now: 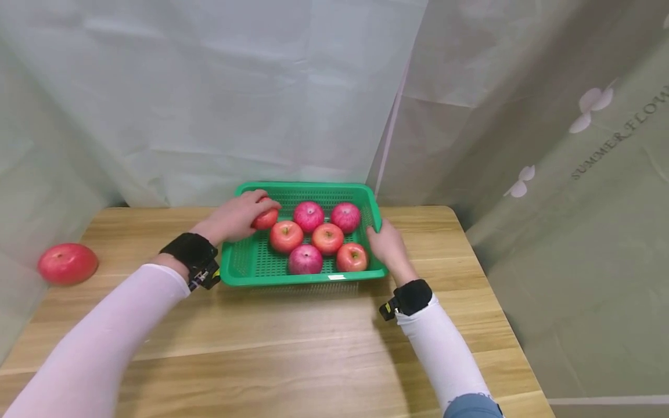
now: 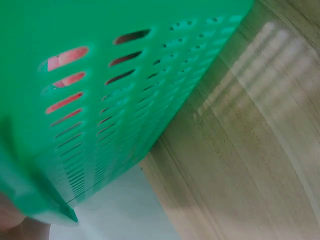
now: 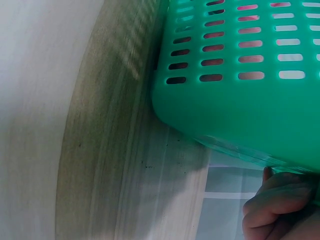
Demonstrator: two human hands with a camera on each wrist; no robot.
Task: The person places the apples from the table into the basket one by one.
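A green plastic basket (image 1: 282, 280) with slotted walls stands on the table and holds several red and pink apples (image 1: 327, 238). My left hand (image 1: 237, 216) reaches over the basket's left rim, fingers curled round a red apple (image 1: 266, 218) at the back left inside. Whether that apple touches the basket floor, I cannot tell. At the right side my right hand (image 1: 389, 247) grips the basket's rim, thumb on the inner side. In the right wrist view its curled fingers (image 3: 280, 205) sit under the rim. The left wrist view shows mostly the basket's slotted wall (image 2: 115, 100).
A large red round fruit (image 1: 68, 264) lies at the table's left edge. The wooden table (image 1: 313, 348) extends in front of the basket. Grey curtains (image 1: 235, 87) hang close behind the basket and along both sides.
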